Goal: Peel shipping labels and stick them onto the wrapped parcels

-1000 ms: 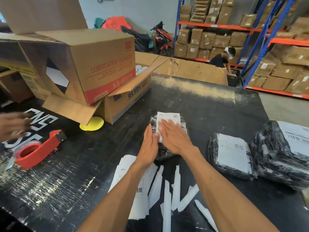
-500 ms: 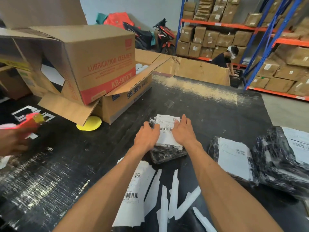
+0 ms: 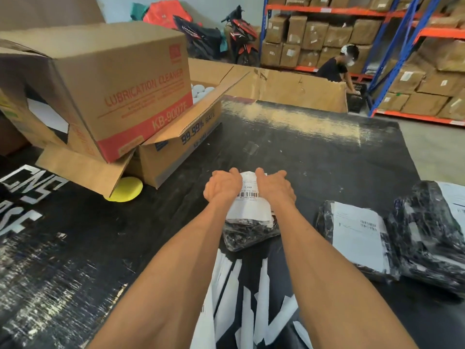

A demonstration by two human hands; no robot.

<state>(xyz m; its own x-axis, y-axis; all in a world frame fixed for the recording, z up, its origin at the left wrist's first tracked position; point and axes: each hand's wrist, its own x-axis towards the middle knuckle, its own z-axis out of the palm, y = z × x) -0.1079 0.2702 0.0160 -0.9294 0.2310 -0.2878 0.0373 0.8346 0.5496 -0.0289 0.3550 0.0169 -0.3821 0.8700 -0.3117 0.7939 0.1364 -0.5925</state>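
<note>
The black table (image 3: 314, 157) now shows no red tape dispenser and no other person's hand at its left edge, both of which were there in the earlier frames; white lettering (image 3: 22, 187) printed on its surface lies bare there, cut off and not readable as a word. The large cardboard box (image 3: 113, 79) reads "LUBRICATION CLEANER" and "KB-9007F" on a red band, and it sits tilted on an open carton (image 3: 181, 149) printed "99.99% RATE". A yellow disc (image 3: 125, 190) lies partly under a flap.

Two labelled black-wrapped parcels (image 3: 357, 238) lie at the right, as before.

The wrapped parcel (image 3: 249, 230) in the middle of the table is gripped at its far end by both hands, which have slid further up it than half a second ago. The left hand (image 3: 221, 187) curls over the left side and the right hand (image 3: 275, 186) over the right, fingers wrapped round the far edge. Between them the shipping label (image 3: 249, 205) lies on top of the parcel, with "COD" and a barcode legible; the smaller print is too fine to read.

White backing strips (image 3: 261, 293) lie scattered on the table nearest the camera.
</note>
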